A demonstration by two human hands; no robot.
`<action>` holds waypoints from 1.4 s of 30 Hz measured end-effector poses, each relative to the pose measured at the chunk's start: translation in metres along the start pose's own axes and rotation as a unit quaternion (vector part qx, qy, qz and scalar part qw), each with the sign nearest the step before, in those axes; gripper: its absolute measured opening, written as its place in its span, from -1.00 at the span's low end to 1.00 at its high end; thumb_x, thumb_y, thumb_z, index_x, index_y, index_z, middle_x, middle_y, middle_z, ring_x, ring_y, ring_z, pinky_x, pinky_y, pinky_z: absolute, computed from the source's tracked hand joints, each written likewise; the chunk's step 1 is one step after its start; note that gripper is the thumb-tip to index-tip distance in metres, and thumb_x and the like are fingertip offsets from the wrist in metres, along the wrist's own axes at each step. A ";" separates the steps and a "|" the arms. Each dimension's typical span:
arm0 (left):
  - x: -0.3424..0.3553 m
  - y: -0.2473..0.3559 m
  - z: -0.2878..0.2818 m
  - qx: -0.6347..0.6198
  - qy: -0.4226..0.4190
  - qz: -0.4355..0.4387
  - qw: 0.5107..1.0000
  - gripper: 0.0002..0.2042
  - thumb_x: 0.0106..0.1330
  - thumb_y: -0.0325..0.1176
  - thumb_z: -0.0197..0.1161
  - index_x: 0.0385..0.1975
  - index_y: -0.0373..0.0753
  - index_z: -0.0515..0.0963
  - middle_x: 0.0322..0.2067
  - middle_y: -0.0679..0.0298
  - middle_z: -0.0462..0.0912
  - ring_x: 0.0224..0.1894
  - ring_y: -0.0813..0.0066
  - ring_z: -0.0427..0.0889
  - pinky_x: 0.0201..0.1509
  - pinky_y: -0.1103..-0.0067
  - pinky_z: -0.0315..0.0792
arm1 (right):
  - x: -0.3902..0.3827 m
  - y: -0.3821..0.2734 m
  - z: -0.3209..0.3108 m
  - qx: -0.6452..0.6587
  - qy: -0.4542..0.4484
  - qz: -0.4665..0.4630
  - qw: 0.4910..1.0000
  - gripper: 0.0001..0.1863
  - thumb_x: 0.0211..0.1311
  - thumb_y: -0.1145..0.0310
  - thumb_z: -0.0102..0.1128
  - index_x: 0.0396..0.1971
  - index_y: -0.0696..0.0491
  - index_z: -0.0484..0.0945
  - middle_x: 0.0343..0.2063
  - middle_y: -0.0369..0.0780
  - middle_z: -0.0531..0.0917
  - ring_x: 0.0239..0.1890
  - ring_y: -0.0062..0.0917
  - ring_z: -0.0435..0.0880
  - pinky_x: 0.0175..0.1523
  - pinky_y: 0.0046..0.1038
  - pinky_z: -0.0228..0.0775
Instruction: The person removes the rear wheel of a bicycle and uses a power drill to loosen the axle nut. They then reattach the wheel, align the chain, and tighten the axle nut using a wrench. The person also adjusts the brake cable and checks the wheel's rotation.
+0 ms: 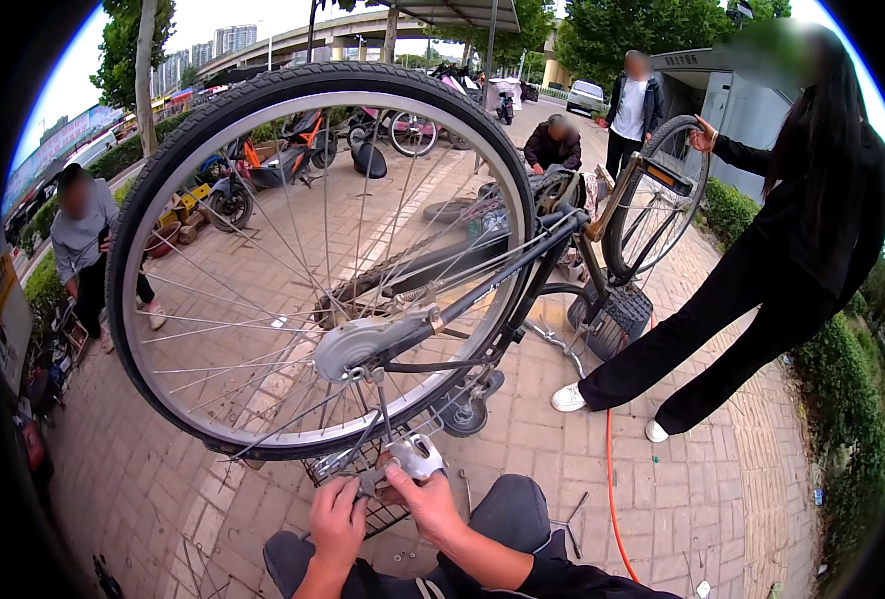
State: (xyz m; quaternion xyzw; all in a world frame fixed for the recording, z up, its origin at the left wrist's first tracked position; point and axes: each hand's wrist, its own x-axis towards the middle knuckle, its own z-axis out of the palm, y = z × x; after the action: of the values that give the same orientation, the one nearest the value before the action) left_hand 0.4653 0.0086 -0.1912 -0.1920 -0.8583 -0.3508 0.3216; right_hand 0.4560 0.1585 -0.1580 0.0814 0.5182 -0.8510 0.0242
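A bicycle stands upside down before me, its big rear wheel rising close in front. Below the grey hub cover, my right hand is closed around a silver metal part with a rounded, holed shape; its exact kind is unclear. My left hand is closed, its fingertips pinched at the near end of that part, by a small dark piece I cannot make out. Behind the hands lies a black wire basket, partly hidden by them.
At right, a person in black holds the front wheel. An orange hose crosses the paving. Tools lie by my knee. Another person sits at left; a crouching person is beyond the bicycle.
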 end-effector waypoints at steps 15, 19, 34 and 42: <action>0.071 0.002 -0.161 0.108 -0.036 -0.069 0.991 -0.78 0.19 -0.53 0.15 -0.16 -0.41 0.48 -0.38 0.01 0.54 -0.38 0.06 0.53 -0.29 0.43 0.41 | 0.046 -0.036 0.014 -0.190 0.014 -0.304 0.933 -0.74 0.13 0.41 0.27 -0.24 0.21 0.49 -0.32 -0.25 0.57 -0.35 -0.68 0.50 -0.25 -0.62 0.36; 0.090 -0.003 -0.168 0.102 -0.115 -0.034 0.988 -0.78 0.19 -0.50 0.15 -0.17 -0.40 0.50 -0.38 -0.04 0.55 -0.34 0.00 0.53 -0.28 0.38 0.40 | 0.065 -0.028 0.015 -0.243 0.016 -0.303 0.921 -0.67 0.12 0.38 0.27 -0.15 0.21 0.48 -0.28 -0.21 0.58 -0.30 -0.61 0.52 -0.16 -0.54 0.37; 0.125 -0.003 -0.162 0.010 -0.206 -0.090 0.974 -0.75 0.25 -0.48 0.08 -0.11 -0.41 0.50 -0.45 -0.02 0.58 -0.45 0.26 0.54 -0.28 0.46 0.40 | 0.085 -0.035 0.034 -0.213 -0.071 -0.212 0.951 -0.80 0.09 0.35 0.32 -0.43 0.09 0.47 -0.60 -0.48 0.37 -0.56 -0.80 0.22 -0.48 -0.66 0.02; 0.125 -0.007 -0.158 -0.020 -0.216 -0.135 0.967 -0.75 0.26 -0.46 0.09 -0.11 -0.42 0.50 -0.39 -0.02 0.58 -0.37 0.25 0.54 -0.24 0.46 0.41 | 0.090 -0.038 0.041 -0.164 -0.096 -0.169 0.967 -0.76 0.05 0.28 0.35 -0.60 0.06 0.49 -0.67 -0.48 0.37 -0.57 -0.78 0.23 -0.48 -0.64 0.05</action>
State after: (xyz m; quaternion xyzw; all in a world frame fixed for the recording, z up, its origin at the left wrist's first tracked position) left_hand 0.4376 -0.0979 -0.0228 -0.1521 -0.9181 -0.3583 0.0742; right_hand 0.3575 0.1434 -0.1207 -0.0942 0.6519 -0.7502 -0.0574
